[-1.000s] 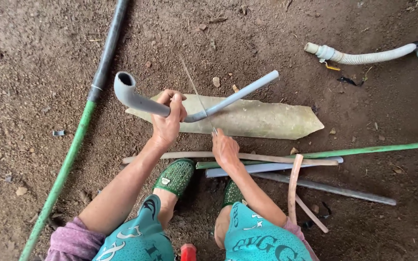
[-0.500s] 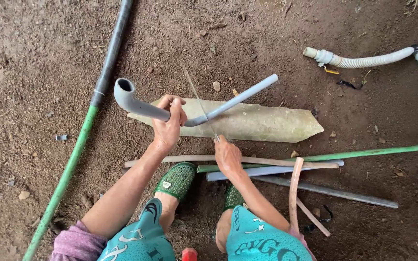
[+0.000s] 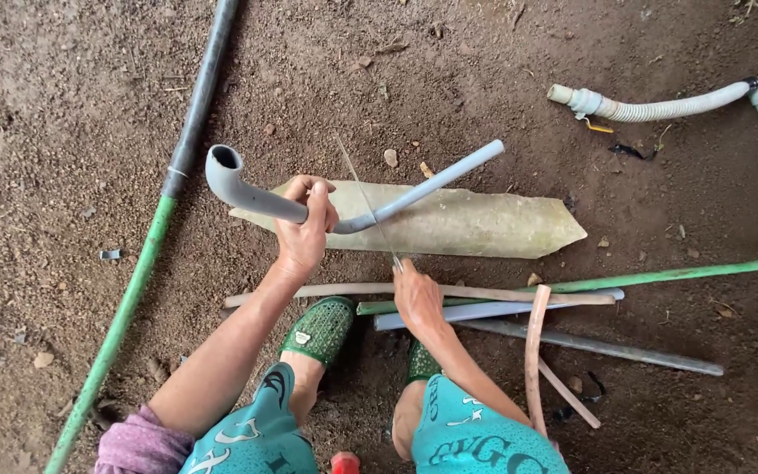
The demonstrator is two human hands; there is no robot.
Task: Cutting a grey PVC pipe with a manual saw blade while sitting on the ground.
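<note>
left hand (image 3: 304,230) wraps shut around a bent grey pipe (image 3: 261,200) near its middle, holding it just above a flat pale slab (image 3: 484,224) on the dirt. the pipe has a flared curved end at left and a straight end pointing up right. right hand (image 3: 416,298) is closed on a thin blade (image 3: 366,206), probably a saw, though it is too thin to tell, set across the pipe beside the left hand. pipe looks light, stiff plastic, smooth so likely slippery; best gripped right beside the blade, as now. loose pipes (image 3: 493,309) and sticks lie by the green shoes (image 3: 319,329), touching each other. long green-black pole (image 3: 146,254) lies well apart at left, white hose (image 3: 660,107) top right.
</note>
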